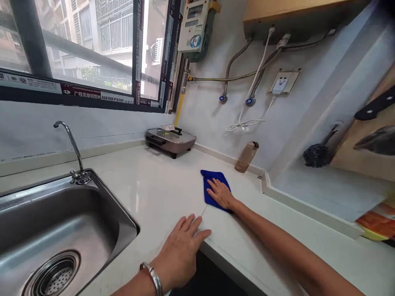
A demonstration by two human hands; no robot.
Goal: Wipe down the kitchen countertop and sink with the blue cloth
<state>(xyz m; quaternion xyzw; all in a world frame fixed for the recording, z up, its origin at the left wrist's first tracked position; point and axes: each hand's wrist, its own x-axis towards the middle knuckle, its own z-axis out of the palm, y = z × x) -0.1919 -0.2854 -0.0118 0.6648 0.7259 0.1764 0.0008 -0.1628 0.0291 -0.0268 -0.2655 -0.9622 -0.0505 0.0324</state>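
A folded blue cloth [220,177] lies flat on the white countertop [160,185]. My right hand [220,194] rests on top of it, fingers stretched out and palm down, pressing it against the surface. Part of the cloth is hidden beneath that hand. At the counter's front edge, my left hand [182,246] is palm down with its fingers and thumb spread. Nothing is in it, and a silver bracelet [152,276] circles its wrist.
A steel sink [92,224] with a tap [72,148] is at the left. Against the back corner stands a lidded electric pan [171,142]. A brown bottle [247,157] stands by the right wall, below hoses and an outlet [283,82]. A colourful bag [378,220] shows at far right.
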